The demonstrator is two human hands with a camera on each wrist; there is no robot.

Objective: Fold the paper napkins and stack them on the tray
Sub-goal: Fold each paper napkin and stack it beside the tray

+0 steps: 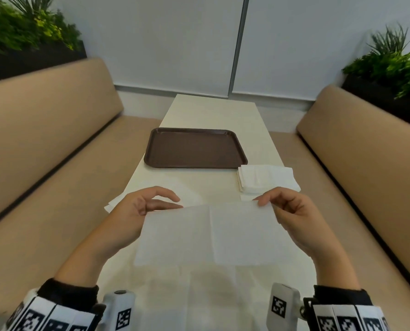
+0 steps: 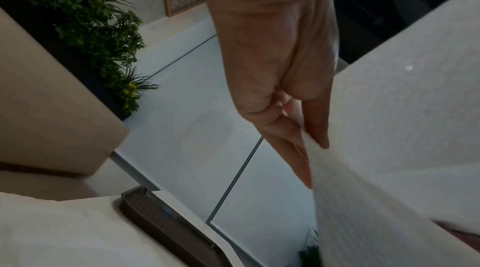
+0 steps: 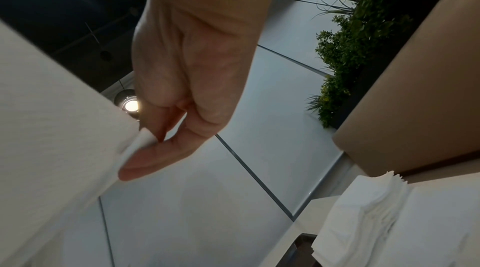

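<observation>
Head view, left to right: a loose napkin (image 1: 114,202) lies at the table's (image 1: 208,111) left edge, partly behind the left hand (image 1: 137,211). Left hand pinches the top left corner of an unfolded napkin (image 1: 208,232) between thumb and fingers; the sheet is held up over the near table, crease lines visible. Right hand (image 1: 292,213) pinches the top right corner likewise. Brown tray (image 1: 195,148) sits further back, centre. Napkin stack (image 1: 267,179) rests just beside the tray's near right corner.
</observation>
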